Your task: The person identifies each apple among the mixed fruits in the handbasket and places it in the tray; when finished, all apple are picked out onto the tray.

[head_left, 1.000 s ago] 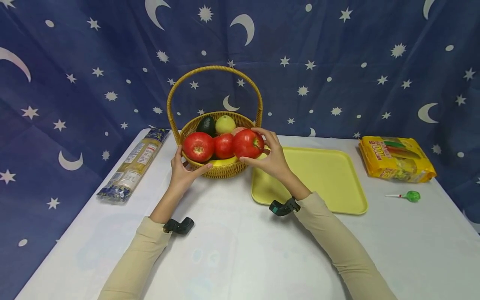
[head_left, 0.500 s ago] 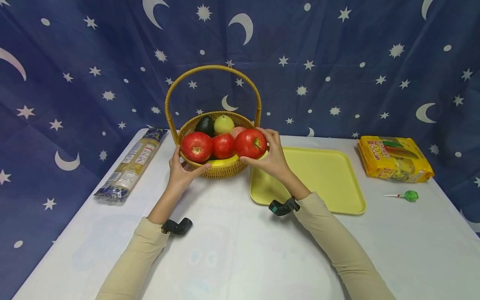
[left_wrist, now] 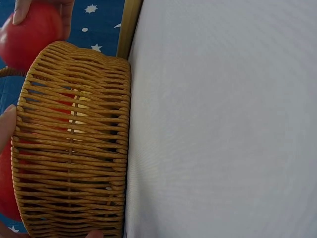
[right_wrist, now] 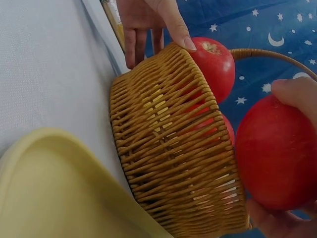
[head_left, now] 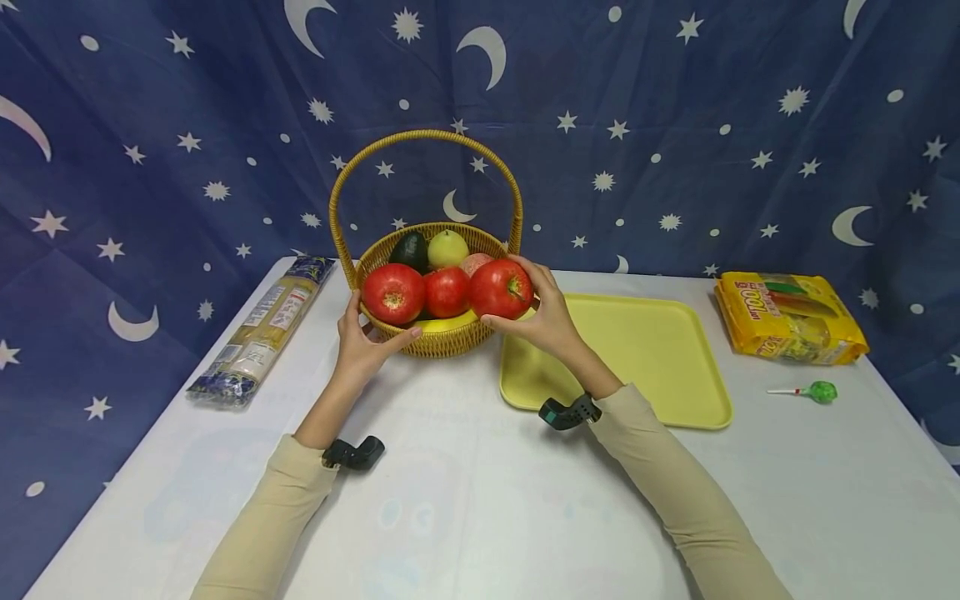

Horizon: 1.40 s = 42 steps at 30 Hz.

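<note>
A wicker basket (head_left: 450,342) with a tall arched handle stands toward the back of the table. My left hand (head_left: 362,346) grips its front left side, thumb along the rim and fingers outside the wall. At the right side of the rim my right hand (head_left: 551,317) holds a large red apple (head_left: 495,287) between thumb and fingers. That apple (right_wrist: 277,153) shows just beyond the rim in the right wrist view. Inside the basket lie another big red apple (head_left: 392,296), a smaller red fruit (head_left: 447,293), a dark avocado (head_left: 409,252), a pale green pear (head_left: 447,249) and a banana (head_left: 450,323).
A yellow tray (head_left: 637,367) lies right of the basket, partly under my right forearm. Farther right are a yellow snack packet (head_left: 791,318) and a green lollipop (head_left: 821,392). A long clear packet of noodles (head_left: 262,333) lies at the left edge. A starry blue cloth (head_left: 645,125) hangs behind.
Over the last second the apple in my right hand shifted slightly right relative to the basket, then stayed nearly still. My left hand keeps its place on the basket.
</note>
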{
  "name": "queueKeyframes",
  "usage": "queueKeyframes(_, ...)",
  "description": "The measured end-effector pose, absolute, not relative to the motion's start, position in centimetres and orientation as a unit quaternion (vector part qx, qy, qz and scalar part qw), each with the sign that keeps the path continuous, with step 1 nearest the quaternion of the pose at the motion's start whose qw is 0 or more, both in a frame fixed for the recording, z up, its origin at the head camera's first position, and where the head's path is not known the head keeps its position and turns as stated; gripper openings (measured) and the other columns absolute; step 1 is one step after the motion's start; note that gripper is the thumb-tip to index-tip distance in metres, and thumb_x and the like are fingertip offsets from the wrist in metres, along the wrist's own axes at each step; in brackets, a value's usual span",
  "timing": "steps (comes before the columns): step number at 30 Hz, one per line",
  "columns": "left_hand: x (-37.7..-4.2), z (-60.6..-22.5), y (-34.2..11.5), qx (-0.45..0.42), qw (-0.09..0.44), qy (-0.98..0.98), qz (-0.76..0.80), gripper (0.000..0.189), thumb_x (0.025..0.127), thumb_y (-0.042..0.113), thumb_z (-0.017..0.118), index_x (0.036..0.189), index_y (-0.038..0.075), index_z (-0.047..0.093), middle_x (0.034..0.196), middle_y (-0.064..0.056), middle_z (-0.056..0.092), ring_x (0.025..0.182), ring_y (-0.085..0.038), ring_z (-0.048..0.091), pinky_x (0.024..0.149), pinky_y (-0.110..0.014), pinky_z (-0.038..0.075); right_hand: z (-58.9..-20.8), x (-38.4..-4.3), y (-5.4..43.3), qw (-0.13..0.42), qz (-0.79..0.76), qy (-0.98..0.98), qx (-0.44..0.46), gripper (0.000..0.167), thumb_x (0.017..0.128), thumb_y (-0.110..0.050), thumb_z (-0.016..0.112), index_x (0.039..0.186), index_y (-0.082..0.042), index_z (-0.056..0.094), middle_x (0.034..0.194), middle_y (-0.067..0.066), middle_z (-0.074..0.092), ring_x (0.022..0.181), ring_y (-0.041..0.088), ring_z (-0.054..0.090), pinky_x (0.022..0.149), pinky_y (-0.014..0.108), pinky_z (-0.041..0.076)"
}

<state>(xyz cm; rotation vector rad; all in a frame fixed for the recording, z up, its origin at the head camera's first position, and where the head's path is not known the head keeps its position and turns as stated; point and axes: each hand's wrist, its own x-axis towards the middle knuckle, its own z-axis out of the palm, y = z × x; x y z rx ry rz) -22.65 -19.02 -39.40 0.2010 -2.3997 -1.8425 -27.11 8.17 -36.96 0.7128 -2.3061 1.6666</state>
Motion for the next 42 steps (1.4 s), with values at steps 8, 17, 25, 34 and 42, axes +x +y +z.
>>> queueKeyframes(8,-22.5,-39.4,-19.0,0.067,0.053,-0.799,-0.595,0.110,0.083,0.026,0.078,0.157,0.015,-0.003,0.156,-0.017,0.004,0.142,-0.038,0.028,0.112,-0.043,0.036,-37.2,-27.4,8.7,0.123,0.552,-0.786,0.250,0.081,0.072,-0.015,0.087,0.142,-0.016,0.048,0.132,0.014,0.044,0.123,0.026,0.045,0.097,0.049,0.051)
queueKeyframes(17,-22.5,-39.4,-19.0,0.068,0.052,-0.798,-0.597,0.110,0.084,0.027,0.077,0.157,0.017,-0.004,0.156,-0.016,0.003,0.142,-0.038,0.027,0.112,-0.044,0.037,-37.0,-28.0,9.7,0.118,0.547,-0.796,0.231,0.082,0.071,-0.021,0.089,0.142,-0.014,0.049,0.131,0.014,0.045,0.121,0.027,0.046,0.096,0.048,0.051)
queueKeyframes(25,-22.5,-39.4,-19.0,0.071,0.050,-0.802,-0.590,0.111,0.083,0.029,0.078,0.157,0.018,-0.004,0.156,-0.016,0.003,0.142,-0.038,0.027,0.112,-0.043,0.036,-37.2,-28.5,10.6,0.113,0.552,-0.802,0.199,0.080,0.072,-0.018,0.088,0.142,-0.018,0.049,0.133,0.015,0.043,0.121,0.028,0.046,0.096,0.049,0.051)
queueKeyframes(34,-22.4,-39.1,-18.9,0.070,0.048,-0.804,-0.588,0.111,0.084,0.031,0.078,0.157,0.019,-0.005,0.157,-0.015,0.001,0.143,-0.038,0.026,0.112,-0.044,0.036,-37.2,-29.1,11.6,0.107,0.563,-0.801,0.172,0.081,0.072,-0.019,0.088,0.143,-0.020,0.049,0.135,0.016,0.042,0.120,0.029,0.047,0.096,0.048,0.050)
queueKeyframes(42,-22.4,-39.2,-18.9,0.072,0.044,-0.803,-0.590,0.111,0.084,0.029,0.077,0.157,0.021,-0.006,0.158,-0.014,0.000,0.143,-0.038,0.026,0.112,-0.045,0.037,-37.7,-29.6,12.4,0.108,0.562,-0.807,0.144,0.082,0.072,-0.020,0.088,0.143,-0.019,0.048,0.135,0.017,0.042,0.122,0.032,0.046,0.097,0.050,0.050)
